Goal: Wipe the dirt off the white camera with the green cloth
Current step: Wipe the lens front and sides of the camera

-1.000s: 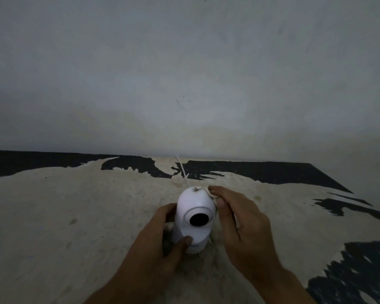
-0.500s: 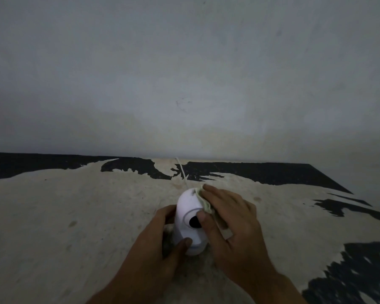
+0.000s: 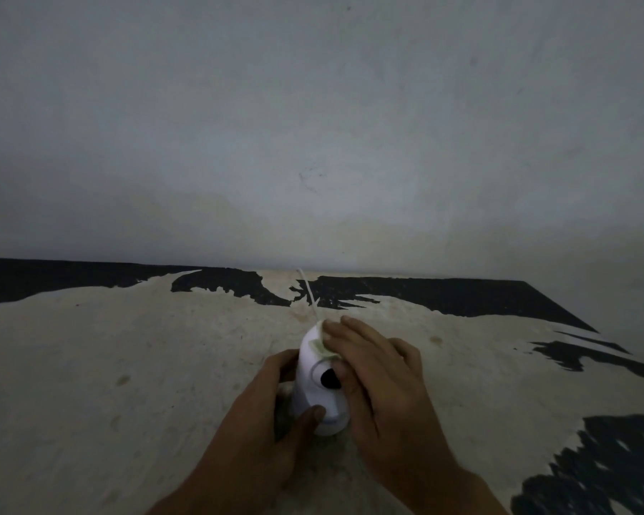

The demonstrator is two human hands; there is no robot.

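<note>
Under our right hand (image 3: 380, 381) the green cloth (image 3: 322, 345) lies pressed flat against the top of the white camera (image 3: 315, 388), fingers spread over it to rub. Our left hand (image 3: 272, 414) is curled round the camera's base, thumb in front, probably to steady it on the worn table (image 3: 127, 366) while we wipe.

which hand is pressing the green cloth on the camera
The right hand: the green cloth peeks out under its fingers on top of the white camera. The left hand only grips the camera's lower body.
</note>
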